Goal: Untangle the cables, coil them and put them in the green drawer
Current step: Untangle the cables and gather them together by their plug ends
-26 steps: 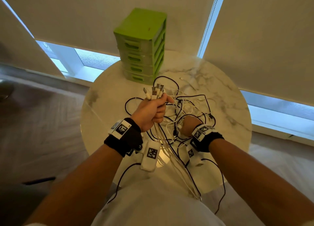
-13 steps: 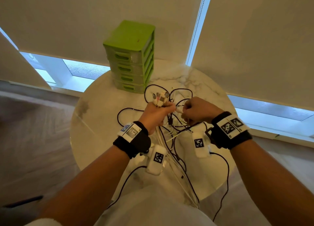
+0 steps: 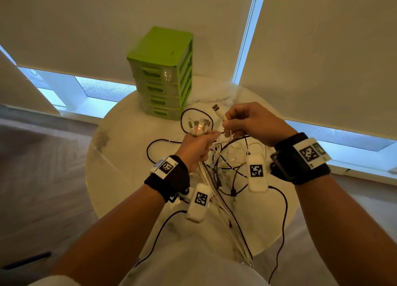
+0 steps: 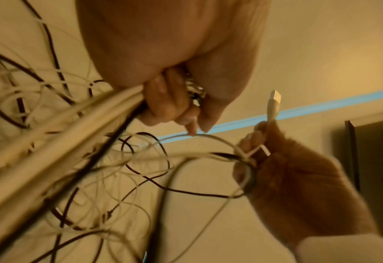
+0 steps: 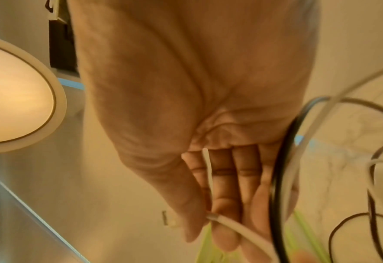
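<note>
My left hand (image 3: 196, 146) grips a bundle of white and black cables (image 3: 217, 178), their USB plugs (image 3: 198, 125) sticking up out of the fist; the left wrist view shows the same grip (image 4: 174, 99). My right hand (image 3: 247, 120) pinches a white cable just below its USB plug (image 3: 216, 108), raised above the tangle; the right wrist view shows thumb and fingers on this white cable (image 5: 210, 217). Loose loops of the tangle (image 3: 234, 157) hang between both hands down to the table. The green drawer unit (image 3: 163, 75) stands at the table's far edge, all drawers closed.
The round white marble table (image 3: 120, 157) sits against roller blinds (image 3: 322, 49) and low windows. Cable ends trail over the table's near edge toward my lap. Bare floor lies to the left. A lit round lamp (image 5: 17, 99) shows in the right wrist view.
My right hand rose out of the tangle to beside the left hand, then lifted a white USB plug clear. The left hand kept its hold on the bundle.
</note>
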A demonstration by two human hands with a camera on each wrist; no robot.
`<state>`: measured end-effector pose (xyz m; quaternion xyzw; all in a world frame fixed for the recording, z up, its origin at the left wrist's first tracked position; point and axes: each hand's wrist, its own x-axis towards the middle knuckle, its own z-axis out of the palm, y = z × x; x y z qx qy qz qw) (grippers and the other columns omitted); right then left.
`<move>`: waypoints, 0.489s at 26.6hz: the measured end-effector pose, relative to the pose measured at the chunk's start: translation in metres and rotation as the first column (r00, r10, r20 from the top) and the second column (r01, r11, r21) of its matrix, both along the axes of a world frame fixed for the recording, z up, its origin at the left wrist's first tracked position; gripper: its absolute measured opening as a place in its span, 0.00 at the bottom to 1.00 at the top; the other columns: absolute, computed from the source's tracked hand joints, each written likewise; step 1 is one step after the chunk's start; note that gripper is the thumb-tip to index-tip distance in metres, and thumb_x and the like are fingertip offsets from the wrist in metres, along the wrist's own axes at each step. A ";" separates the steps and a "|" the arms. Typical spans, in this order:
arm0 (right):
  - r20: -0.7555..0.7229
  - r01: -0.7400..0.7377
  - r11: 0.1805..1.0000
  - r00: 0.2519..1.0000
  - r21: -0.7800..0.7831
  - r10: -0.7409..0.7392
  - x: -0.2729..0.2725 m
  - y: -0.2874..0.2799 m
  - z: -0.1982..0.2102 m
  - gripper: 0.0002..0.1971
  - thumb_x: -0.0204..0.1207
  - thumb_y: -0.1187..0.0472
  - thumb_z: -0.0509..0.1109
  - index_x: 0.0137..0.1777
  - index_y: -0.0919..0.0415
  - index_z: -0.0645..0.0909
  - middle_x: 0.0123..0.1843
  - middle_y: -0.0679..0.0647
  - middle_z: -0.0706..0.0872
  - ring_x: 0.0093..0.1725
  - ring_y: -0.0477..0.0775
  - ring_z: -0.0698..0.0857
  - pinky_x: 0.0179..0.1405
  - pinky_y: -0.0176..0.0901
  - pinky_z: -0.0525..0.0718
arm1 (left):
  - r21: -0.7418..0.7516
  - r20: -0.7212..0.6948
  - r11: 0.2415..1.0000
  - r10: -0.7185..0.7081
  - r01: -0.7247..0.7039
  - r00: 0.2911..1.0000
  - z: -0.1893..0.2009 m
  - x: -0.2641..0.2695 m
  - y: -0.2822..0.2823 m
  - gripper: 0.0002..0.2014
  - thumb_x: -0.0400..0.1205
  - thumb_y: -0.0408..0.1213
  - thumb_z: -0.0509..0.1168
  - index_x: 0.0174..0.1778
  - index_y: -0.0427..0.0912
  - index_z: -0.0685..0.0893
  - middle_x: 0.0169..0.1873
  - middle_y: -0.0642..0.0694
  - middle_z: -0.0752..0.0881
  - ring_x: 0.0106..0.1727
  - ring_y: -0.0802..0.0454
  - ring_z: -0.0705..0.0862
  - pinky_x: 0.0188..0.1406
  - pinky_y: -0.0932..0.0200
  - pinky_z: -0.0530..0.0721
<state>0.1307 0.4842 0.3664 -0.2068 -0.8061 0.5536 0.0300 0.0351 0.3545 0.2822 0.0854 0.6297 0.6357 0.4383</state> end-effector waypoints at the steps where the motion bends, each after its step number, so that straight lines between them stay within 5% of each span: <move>1: -0.009 -0.001 1.000 1.000 0.001 0.001 -0.001 0.000 -0.003 0.02 0.77 0.66 0.72 0.44 0.65 0.82 0.40 0.66 0.88 0.39 0.58 0.86 0.45 0.49 0.87 | 0.089 0.056 0.996 0.016 -0.021 0.998 0.004 0.000 0.000 0.04 0.83 0.33 0.65 0.50 0.40 0.85 0.23 0.52 0.65 0.20 0.58 0.58 0.16 0.65 0.57; 5: 0.018 -0.016 1.000 1.000 0.021 0.016 -0.002 -0.002 -0.016 0.02 0.77 0.63 0.73 0.45 0.61 0.82 0.37 0.63 0.88 0.37 0.55 0.86 0.44 0.46 0.86 | 0.288 0.144 0.951 0.069 -0.109 0.987 0.018 -0.005 0.000 0.10 0.82 0.28 0.62 0.40 0.45 0.86 0.25 0.51 0.65 0.19 0.59 0.56 0.18 0.64 0.51; 13: -0.100 0.013 1.000 0.995 -0.009 -0.014 -0.004 -0.014 -0.027 0.04 0.78 0.64 0.71 0.48 0.66 0.83 0.36 0.58 0.88 0.34 0.55 0.86 0.40 0.44 0.87 | 0.314 -0.005 0.949 -0.022 0.023 1.000 0.022 -0.009 -0.005 0.07 0.84 0.31 0.64 0.54 0.38 0.85 0.30 0.49 0.76 0.21 0.61 0.62 0.18 0.66 0.59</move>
